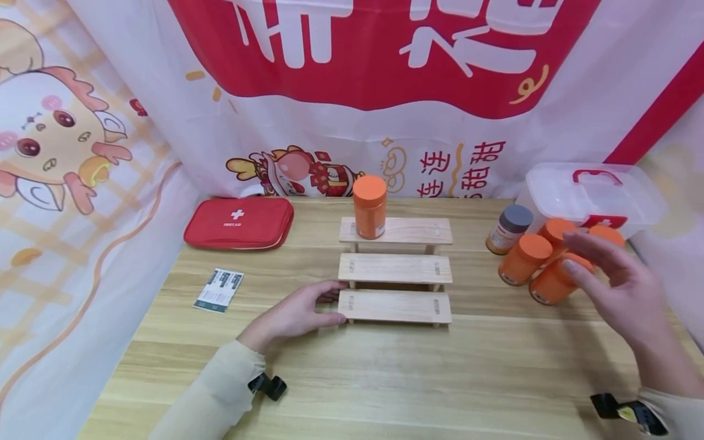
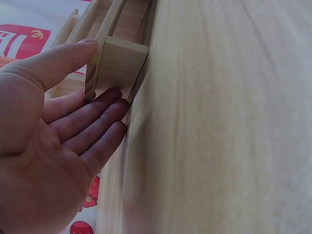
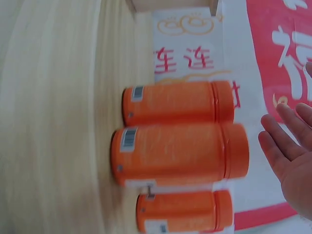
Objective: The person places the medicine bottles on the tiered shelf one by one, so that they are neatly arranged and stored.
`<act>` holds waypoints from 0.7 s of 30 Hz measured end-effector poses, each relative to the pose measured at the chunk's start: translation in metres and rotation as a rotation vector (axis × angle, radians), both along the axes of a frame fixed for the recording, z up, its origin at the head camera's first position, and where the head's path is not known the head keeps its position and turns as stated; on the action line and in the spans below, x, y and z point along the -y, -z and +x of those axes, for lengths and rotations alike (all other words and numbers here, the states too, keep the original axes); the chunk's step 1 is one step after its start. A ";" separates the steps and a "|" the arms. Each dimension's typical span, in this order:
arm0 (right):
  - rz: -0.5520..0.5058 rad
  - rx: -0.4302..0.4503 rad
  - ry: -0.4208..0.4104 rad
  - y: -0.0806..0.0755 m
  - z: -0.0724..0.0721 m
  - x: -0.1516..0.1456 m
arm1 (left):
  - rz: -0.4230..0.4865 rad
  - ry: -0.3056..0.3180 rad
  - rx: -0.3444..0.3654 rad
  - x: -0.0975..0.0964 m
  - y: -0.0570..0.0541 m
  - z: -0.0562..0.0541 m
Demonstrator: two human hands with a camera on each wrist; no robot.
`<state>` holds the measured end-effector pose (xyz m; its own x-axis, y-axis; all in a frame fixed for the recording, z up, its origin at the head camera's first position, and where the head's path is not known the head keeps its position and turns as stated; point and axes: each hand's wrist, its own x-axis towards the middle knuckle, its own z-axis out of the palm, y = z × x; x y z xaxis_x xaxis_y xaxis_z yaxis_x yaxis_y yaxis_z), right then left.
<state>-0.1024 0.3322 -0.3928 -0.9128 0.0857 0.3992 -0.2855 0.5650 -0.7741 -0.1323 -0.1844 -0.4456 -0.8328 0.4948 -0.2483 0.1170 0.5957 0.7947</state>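
Observation:
A three-step wooden display rack [image 1: 395, 305] stands mid-table. At the left end of its lowest step, my left hand [image 1: 299, 311] holds the board, thumb at the front and fingers behind. In the left wrist view, the thumb [image 2: 63, 61] and fingers lie on either side of the board's end. An orange bottle [image 1: 370, 211] with an orange cap stands on the top step, toward its left end. Over a group of several orange bottles [image 1: 552, 284] at right hovers my right hand [image 1: 627, 299]. Its fingers [image 3: 280, 146] are extended and apart from the bottles in the right wrist view.
A grey-capped bottle [image 1: 505, 235] stands beside the orange group. Behind them is a translucent box [image 1: 555, 189] with a red handle. At left lie a red first-aid pouch [image 1: 239, 226] and a printed card [image 1: 219, 290]. Printed cloth [image 1: 385, 128] hangs along the back.

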 end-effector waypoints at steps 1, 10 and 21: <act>0.001 0.002 0.011 0.002 0.001 -0.003 | -0.002 0.000 -0.001 0.000 0.000 0.000; -0.059 0.050 0.056 0.016 0.005 -0.027 | -0.003 0.004 -0.011 0.000 0.000 0.000; -0.099 0.261 0.163 0.030 0.009 -0.041 | 0.001 0.002 -0.002 0.000 0.001 0.000</act>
